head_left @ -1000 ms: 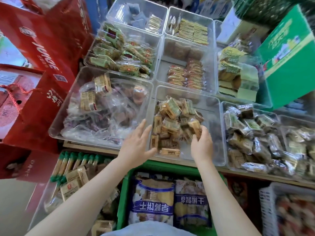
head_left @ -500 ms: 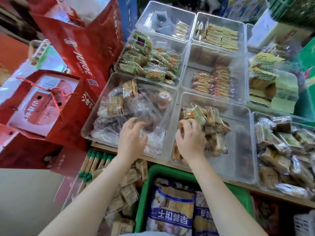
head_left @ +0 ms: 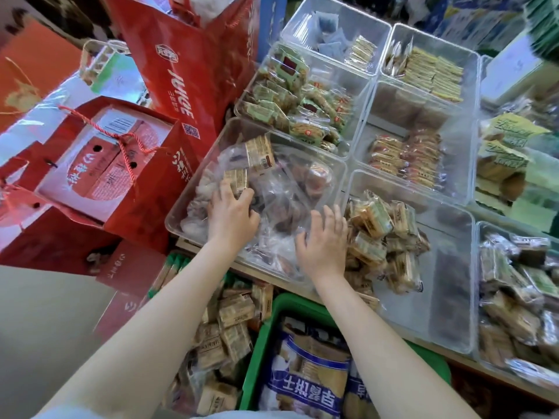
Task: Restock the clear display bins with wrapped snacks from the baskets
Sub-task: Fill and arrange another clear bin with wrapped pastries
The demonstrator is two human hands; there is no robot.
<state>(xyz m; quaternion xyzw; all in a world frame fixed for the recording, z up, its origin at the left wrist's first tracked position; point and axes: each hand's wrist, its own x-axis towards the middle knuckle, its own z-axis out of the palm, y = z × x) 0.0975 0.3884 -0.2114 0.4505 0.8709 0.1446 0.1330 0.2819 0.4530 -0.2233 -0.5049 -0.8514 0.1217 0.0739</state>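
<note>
Nearest, low in the view, a green basket (head_left: 258,343) holding large blue-and-white biscuit bags (head_left: 305,376), and just left of it a heap of small tan wrapped snacks (head_left: 230,328) in a lower container. Above these, two bare forearms reaching up to the front row of clear display bins on the shelf. Left hand (head_left: 231,214) down inside the front-left bin (head_left: 178,219), fingers curled among crinkled clear wrappers, fingertips touching a small tan snack pack (head_left: 237,178); cannot tell whether gripped or merely touched. Right hand (head_left: 322,241) over the wall between that bin and the front-middle bin (head_left: 453,328), fingers spread and fairly straight, resting on clear wrapping, holding nothing visible. Just right of the right hand, a pile of yellow-green wrapped snacks (head_left: 381,234) filling the left part of the front-middle bin. Further right, another bin of darker wrapped cakes (head_left: 514,285). Beyond, in the middle row, a bin of green-wrapped packs (head_left: 290,101) and a bin with orange-wrapped rows (head_left: 405,158). Farthest, two bins with blue sachets (head_left: 329,40) and stacked yellow wafers (head_left: 432,74). To the left, red gift bags (head_left: 187,71) standing beside the bins.
</note>
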